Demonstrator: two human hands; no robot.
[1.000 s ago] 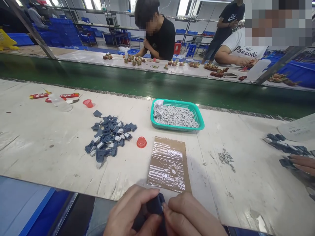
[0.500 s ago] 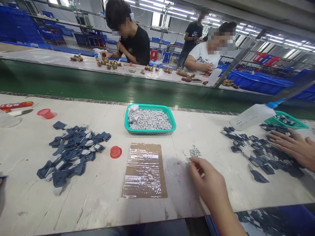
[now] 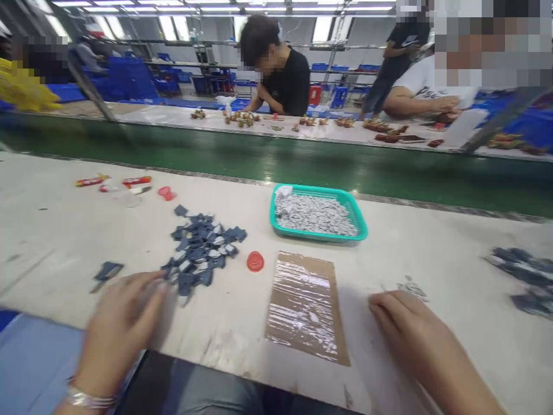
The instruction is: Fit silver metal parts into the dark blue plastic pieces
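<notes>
My left hand (image 3: 123, 320) lies on the white table at the near end of a heap of dark blue plastic parts (image 3: 201, 251); it is smeared by motion, and I cannot tell whether it holds anything. A single blue part (image 3: 106, 271) lies apart, left of it. My right hand (image 3: 400, 320) rests knuckles-up on the table right of a brown card under clear film (image 3: 305, 305), fingers curled; what they hold is hidden. A few small grey pieces (image 3: 410, 286) lie just beyond it.
A teal basket (image 3: 360, 222) of small grey pieces stands past the card. A red cap (image 3: 255, 261) lies beside the heap. More blue parts (image 3: 522, 276) lie at right. A green conveyor belt (image 3: 276, 161) runs across; people work at the far bench.
My hands have come apart: the left has gone out to the blue heap, the right has drawn back from the grey pieces. The neighbour's hand at right is out of view.
</notes>
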